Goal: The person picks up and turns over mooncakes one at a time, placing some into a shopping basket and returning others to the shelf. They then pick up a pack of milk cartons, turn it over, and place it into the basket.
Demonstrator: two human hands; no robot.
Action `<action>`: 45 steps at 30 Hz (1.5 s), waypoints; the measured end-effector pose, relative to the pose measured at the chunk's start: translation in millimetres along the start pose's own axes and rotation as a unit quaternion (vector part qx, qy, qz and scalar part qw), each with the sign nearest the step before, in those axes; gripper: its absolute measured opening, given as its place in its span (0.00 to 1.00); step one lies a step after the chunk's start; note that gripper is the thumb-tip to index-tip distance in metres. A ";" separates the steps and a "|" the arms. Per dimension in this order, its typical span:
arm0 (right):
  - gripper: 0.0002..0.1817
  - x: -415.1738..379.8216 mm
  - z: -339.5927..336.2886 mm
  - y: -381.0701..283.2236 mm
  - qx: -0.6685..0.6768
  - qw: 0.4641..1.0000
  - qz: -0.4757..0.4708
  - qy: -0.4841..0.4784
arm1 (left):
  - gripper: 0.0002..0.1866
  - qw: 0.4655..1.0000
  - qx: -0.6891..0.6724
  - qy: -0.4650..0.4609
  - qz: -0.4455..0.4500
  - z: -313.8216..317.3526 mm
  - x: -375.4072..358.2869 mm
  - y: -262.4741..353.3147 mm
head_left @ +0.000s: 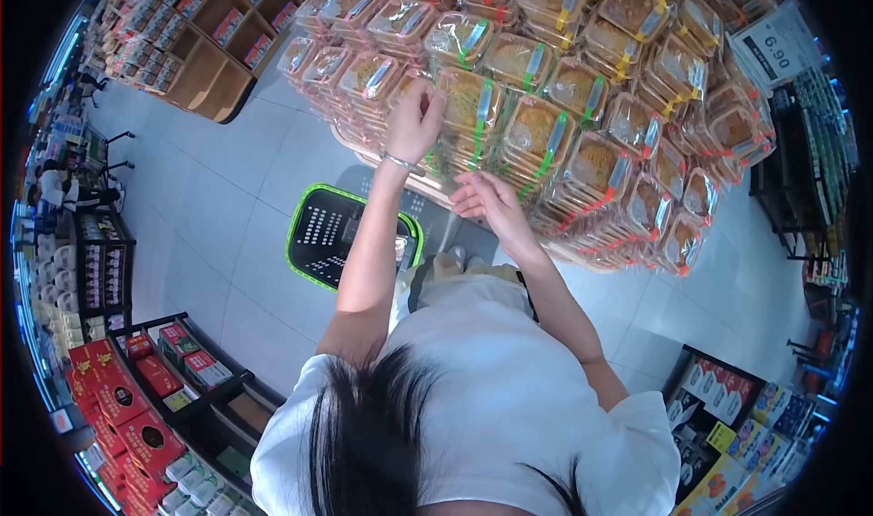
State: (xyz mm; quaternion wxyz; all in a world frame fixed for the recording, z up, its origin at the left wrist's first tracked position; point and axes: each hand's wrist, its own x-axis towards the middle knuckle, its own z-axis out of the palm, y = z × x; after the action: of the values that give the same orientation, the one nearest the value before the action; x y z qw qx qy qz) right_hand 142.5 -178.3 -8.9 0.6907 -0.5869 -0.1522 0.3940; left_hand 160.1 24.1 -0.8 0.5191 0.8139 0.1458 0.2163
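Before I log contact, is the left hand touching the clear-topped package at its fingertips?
Cannot tell. In the head view, the left hand overlaps the package and itself hides the spot where contact would show.

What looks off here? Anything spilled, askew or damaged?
Nothing clearly stands out. The clear plastic food boxes with coloured tape sit stacked in rows; the pale grey tiled floor shows no visible spill. Outer ones seem to lean, but that may be lens distortion.
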 end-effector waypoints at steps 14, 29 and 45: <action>0.24 -8.5 13.7 -31.6 0.120 0.990 -0.074 -0.012 | 0.09 0.982 -0.142 0.117 -0.033 -21.5 -111.1 53.0; 0.19 -22.0 18.7 -40.9 0.116 0.985 -0.124 0.006 | 0.08 0.991 -0.101 0.090 -0.013 -31.3 -117.8 82.2; 0.19 -37.8 12.9 -58.3 0.151 0.968 -0.177 0.091 | 0.16 0.956 -0.281 -0.034 -0.081 -36.9 -97.2 85.2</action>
State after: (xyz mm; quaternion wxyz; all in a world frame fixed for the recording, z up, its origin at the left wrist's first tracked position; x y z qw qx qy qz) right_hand 130.8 -196.7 58.3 0.8409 -0.4731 -0.1295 0.2287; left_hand 58.6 -27.6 70.6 0.7472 0.6276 0.1272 0.1778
